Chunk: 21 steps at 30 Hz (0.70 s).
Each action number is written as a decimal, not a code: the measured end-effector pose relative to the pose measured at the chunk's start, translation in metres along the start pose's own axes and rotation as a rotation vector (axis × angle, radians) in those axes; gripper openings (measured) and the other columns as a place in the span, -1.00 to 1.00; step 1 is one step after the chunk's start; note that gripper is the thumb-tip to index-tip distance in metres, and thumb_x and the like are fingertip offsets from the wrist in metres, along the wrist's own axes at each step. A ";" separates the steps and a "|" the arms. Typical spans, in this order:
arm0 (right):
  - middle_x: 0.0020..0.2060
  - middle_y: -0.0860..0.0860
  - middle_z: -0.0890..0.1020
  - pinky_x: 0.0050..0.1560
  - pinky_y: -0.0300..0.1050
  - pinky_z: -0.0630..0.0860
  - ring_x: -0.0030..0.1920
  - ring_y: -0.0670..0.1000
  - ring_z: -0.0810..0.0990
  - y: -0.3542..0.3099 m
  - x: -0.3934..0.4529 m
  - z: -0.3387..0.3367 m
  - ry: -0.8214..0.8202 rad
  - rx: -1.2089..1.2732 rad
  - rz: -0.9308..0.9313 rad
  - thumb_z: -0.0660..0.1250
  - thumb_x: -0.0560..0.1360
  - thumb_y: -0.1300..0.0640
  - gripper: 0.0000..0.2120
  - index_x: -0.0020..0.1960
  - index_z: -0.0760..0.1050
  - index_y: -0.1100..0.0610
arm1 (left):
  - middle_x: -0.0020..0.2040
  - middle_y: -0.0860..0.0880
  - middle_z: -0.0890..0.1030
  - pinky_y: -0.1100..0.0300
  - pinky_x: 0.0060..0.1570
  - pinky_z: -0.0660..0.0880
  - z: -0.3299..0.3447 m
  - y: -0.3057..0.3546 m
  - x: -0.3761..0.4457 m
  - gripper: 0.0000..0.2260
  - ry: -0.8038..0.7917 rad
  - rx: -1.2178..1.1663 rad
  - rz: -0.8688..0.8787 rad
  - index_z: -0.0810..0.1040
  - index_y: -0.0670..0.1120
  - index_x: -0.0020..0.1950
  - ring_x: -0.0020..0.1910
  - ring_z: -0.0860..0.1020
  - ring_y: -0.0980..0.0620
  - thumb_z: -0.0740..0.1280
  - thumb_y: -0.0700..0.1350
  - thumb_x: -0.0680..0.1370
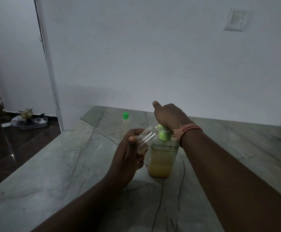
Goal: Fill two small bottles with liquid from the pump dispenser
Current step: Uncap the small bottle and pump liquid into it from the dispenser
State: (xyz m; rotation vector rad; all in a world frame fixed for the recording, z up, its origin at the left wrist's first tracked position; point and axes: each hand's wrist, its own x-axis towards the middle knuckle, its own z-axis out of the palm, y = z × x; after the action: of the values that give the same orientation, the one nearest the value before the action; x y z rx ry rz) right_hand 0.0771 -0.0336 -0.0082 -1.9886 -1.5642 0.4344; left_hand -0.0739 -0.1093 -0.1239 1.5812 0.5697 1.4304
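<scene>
While left hand [128, 158] grips tilted empty bottle [145, 139] at pump dispenser [162, 154] spout, right hand [168, 117] presses pump w/ palm, thumb out; bottle 2 [125, 122] capped, prob done.

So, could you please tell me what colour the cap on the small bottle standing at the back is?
Bright green cap, clearest in the head view.
</scene>
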 end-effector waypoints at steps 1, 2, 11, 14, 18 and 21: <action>-0.06 0.09 0.54 0.18 0.03 0.45 0.15 0.19 0.58 0.001 0.000 0.001 0.003 0.000 0.011 0.05 0.55 -0.29 -0.51 -0.03 0.43 0.12 | -0.29 -0.15 0.44 0.21 -0.53 0.28 0.000 0.000 0.000 -0.33 0.000 -0.003 -0.003 0.52 -0.03 0.24 -0.46 0.33 0.05 0.14 0.50 0.47; -0.07 0.10 0.53 0.17 0.03 0.45 0.13 0.19 0.59 0.001 0.000 0.003 -0.001 -0.013 0.005 0.05 0.54 -0.30 -0.53 -0.05 0.42 0.11 | -0.29 -0.14 0.44 0.21 -0.53 0.28 0.000 0.000 0.000 -0.32 0.002 -0.006 -0.005 0.51 -0.03 0.25 -0.46 0.33 0.06 0.14 0.50 0.47; 0.01 0.15 0.58 0.12 -0.03 0.40 0.09 0.19 0.54 -0.001 0.002 -0.006 -0.059 -0.056 -0.057 0.06 0.60 -0.20 -0.49 -0.03 0.55 0.20 | -0.29 -0.21 0.44 0.22 -0.54 0.30 0.002 0.001 0.000 -0.31 0.001 0.009 -0.001 0.50 -0.03 0.27 -0.47 0.35 0.08 0.13 0.50 0.47; 0.11 0.13 0.59 0.09 -0.04 0.41 0.13 0.18 0.56 0.003 0.005 -0.001 -0.032 -0.059 -0.046 0.08 0.60 -0.17 -0.53 0.08 0.55 0.19 | -0.29 -0.21 0.44 0.22 -0.53 0.30 0.001 0.000 0.000 -0.30 0.008 0.005 0.000 0.51 -0.05 0.24 -0.47 0.35 0.09 0.13 0.51 0.46; -0.09 0.09 0.51 0.01 -0.05 0.40 -0.04 0.15 0.52 -0.002 0.003 -0.003 -0.030 -0.117 -0.049 0.09 0.57 -0.21 -0.58 -0.29 0.33 0.08 | -0.27 -0.18 0.46 0.22 -0.52 0.32 0.001 0.002 0.000 -0.28 0.014 0.030 -0.011 0.50 -0.04 0.26 -0.45 0.36 0.09 0.12 0.52 0.46; -0.07 0.09 0.52 0.06 -0.04 0.41 -0.04 0.13 0.50 -0.005 0.005 -0.005 -0.051 -0.114 -0.083 0.07 0.58 -0.26 -0.52 -0.23 0.40 0.12 | -0.27 -0.22 0.45 0.21 -0.53 0.31 0.002 0.004 -0.001 -0.29 0.006 0.029 0.002 0.49 -0.06 0.28 -0.45 0.35 0.06 0.11 0.50 0.48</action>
State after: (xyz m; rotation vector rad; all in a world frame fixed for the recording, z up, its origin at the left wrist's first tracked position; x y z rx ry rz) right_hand 0.0778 -0.0289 -0.0007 -2.0025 -1.7312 0.3732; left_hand -0.0733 -0.1128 -0.1208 1.6010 0.5951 1.4347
